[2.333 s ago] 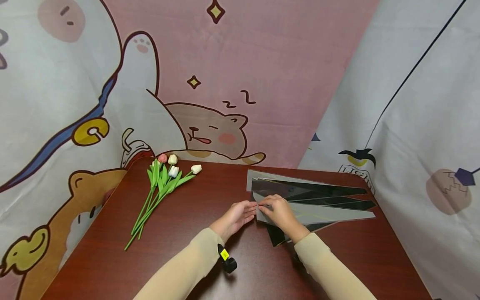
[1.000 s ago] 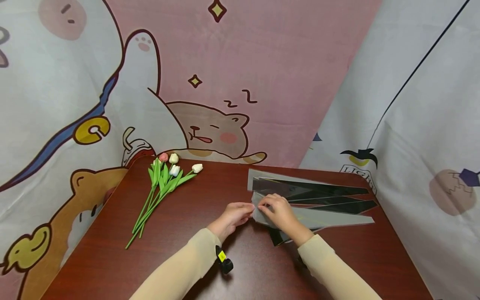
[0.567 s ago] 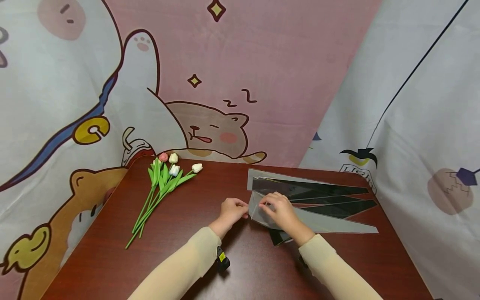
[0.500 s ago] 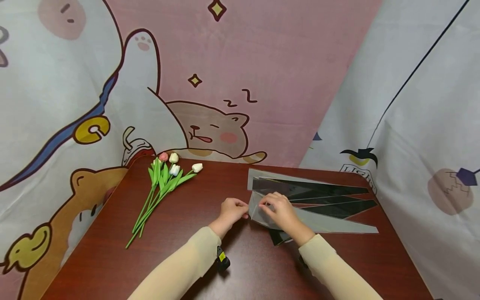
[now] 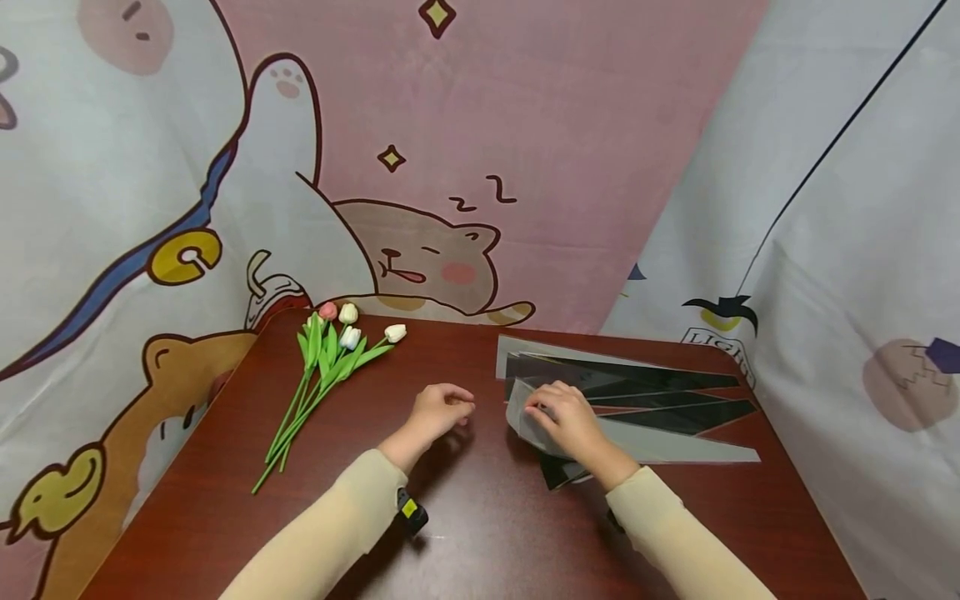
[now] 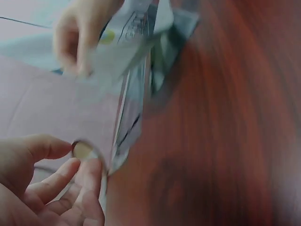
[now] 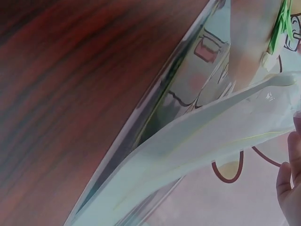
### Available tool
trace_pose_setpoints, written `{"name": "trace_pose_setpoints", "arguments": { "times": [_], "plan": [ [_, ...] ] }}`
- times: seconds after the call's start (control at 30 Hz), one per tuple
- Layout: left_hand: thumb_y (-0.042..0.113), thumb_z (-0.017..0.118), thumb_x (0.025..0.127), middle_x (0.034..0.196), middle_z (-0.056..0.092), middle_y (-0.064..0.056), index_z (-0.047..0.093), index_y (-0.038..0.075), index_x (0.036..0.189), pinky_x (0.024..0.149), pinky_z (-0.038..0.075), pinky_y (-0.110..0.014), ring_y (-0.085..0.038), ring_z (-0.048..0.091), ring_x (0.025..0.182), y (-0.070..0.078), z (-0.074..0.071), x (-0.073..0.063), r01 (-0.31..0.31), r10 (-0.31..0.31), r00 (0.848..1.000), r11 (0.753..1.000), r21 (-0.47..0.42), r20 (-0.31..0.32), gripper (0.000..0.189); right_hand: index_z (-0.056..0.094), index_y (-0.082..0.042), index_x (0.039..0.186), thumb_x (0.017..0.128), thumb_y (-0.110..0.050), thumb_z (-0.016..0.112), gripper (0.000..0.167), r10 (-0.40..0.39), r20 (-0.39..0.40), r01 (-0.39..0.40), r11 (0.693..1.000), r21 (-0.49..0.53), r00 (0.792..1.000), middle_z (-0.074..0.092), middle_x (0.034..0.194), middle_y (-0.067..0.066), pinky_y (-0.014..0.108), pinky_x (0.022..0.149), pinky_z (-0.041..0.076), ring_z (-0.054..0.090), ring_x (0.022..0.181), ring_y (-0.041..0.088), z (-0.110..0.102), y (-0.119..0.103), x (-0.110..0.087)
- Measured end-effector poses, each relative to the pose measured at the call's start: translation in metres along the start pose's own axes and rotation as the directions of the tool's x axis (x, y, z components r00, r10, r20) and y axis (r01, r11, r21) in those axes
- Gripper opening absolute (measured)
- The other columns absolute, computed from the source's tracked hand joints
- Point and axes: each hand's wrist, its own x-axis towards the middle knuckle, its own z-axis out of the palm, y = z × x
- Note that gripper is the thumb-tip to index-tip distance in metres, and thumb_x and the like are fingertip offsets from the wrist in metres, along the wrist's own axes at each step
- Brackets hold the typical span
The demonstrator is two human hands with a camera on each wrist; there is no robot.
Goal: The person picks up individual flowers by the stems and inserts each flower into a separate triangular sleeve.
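In the head view my right hand pinches the wide end of a pale translucent bouquet sleeve, whose edge curls up off the table. The left wrist view also shows this hand with the lifted film hanging from it. My left hand hovers to the left of the sleeve, apart from it, fingers loosely bent and nothing visible between them. In the right wrist view the sleeve bulges, and its far end passes close to my right fingers at the edge.
More tapered sleeves, dark and pale, lie stacked behind and under the pinched one on the brown table. Artificial tulips in white and pink lie at the left. A printed cloth hangs beyond the table.
My left hand has let go of the sleeve's wide end and drawn away to the left. My right hand stays at that end, where the film now curls up.
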Motion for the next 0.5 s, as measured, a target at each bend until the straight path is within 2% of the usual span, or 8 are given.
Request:
{"name": "trace_pose_setpoints", "arguments": {
  "times": [0.1, 0.17, 0.27, 0.4, 0.5],
  "plan": [
    [0.015, 0.069, 0.081, 0.082, 0.071, -0.005, 0.071, 0.007, 0.102, 0.066, 0.049, -0.026, -0.017, 0.065, 0.072, -0.008, -0.032, 0.001, -0.042, 0.052, 0.997, 0.984, 0.171, -0.053, 0.022, 0.07, -0.018, 0.086, 0.082, -0.02, 0.073, 0.005, -0.005, 0.002, 0.005, 1.0, 0.005, 1.0, 0.067, 0.085, -0.009, 0.036, 0.073, 0.043, 0.054, 0.079, 0.01, -0.004, 0.003, -0.003],
    [0.017, 0.068, 0.082, 0.086, 0.07, -0.003, 0.07, 0.008, 0.104, 0.07, 0.049, -0.03, -0.016, 0.063, 0.077, -0.015, -0.056, 0.001, -0.037, 0.062, 0.994, 0.964, 0.265, -0.088, 0.024, 0.07, -0.018, 0.086, 0.082, -0.02, 0.073, 0.006, -0.004, 0.008, 0.004, 1.0, 0.008, 1.0, 0.067, 0.085, -0.009, 0.037, 0.074, 0.044, 0.055, 0.079, 0.01, -0.007, 0.004, -0.005],
    [0.019, 0.065, 0.083, 0.096, 0.07, -0.007, 0.068, 0.008, 0.11, 0.075, 0.049, -0.037, -0.021, 0.063, 0.087, -0.031, -0.094, 0.002, -0.017, 0.071, 0.989, 0.924, 0.381, -0.129, 0.029, 0.07, -0.019, 0.087, 0.082, -0.019, 0.073, 0.006, 0.004, 0.022, -0.004, 1.0, 0.005, 1.0, 0.067, 0.085, -0.01, 0.037, 0.075, 0.044, 0.055, 0.081, 0.009, -0.009, 0.006, -0.008],
    [0.021, 0.06, 0.087, 0.111, 0.065, -0.016, 0.061, 0.005, 0.121, 0.078, 0.049, -0.045, -0.032, 0.061, 0.1, -0.052, -0.144, -0.003, 0.048, 0.034, 0.986, 0.883, 0.466, -0.166, 0.037, 0.07, -0.02, 0.088, 0.082, -0.019, 0.073, 0.006, 0.015, 0.046, -0.015, 1.0, 0.008, 0.999, 0.066, 0.086, -0.011, 0.038, 0.078, 0.044, 0.055, 0.082, 0.008, -0.011, 0.006, -0.011],
    [0.022, 0.058, 0.09, 0.118, 0.061, -0.021, 0.057, 0.003, 0.126, 0.075, 0.048, -0.048, -0.037, 0.058, 0.105, -0.064, -0.173, -0.01, 0.116, -0.017, 0.979, 0.866, 0.486, -0.202, 0.041, 0.07, -0.02, 0.088, 0.082, -0.019, 0.073, 0.006, 0.014, 0.054, -0.016, 0.999, 0.028, 0.998, 0.066, 0.085, -0.011, 0.037, 0.079, 0.045, 0.054, 0.082, 0.007, -0.012, 0.007, -0.012]
  ]
}}
